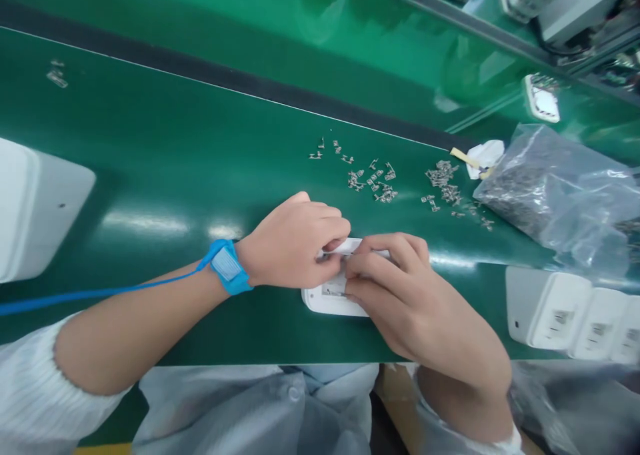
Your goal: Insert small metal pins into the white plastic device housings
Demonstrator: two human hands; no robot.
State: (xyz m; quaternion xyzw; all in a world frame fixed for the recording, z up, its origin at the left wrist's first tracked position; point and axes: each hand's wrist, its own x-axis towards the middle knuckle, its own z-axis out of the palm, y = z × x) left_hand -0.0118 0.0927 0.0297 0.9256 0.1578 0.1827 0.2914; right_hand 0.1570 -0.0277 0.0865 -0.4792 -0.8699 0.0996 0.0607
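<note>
A white plastic housing [333, 301] lies on the green bench top near its front edge, partly covered by both hands. My left hand [303, 245] is curled at its upper left, thumb and forefinger pinched together at the rim. From the right, my right hand [395, 285] reaches over the housing with thumb and fingers pinched inside it. Whatever sits between the fingertips of either hand is hidden. A blue wrist strap [231, 267] with a cord is around the left wrist. Beyond the hands, small metal clips [384, 192] lie scattered.
A clear plastic bag [555, 188] full of metal parts lies at the right, beside a pile of clips [442, 173]. Several white housings [557, 311] stand in a row at the right front. Stacked white housings [43, 208] are at the left. A dark strip [240, 85] crosses the bench behind.
</note>
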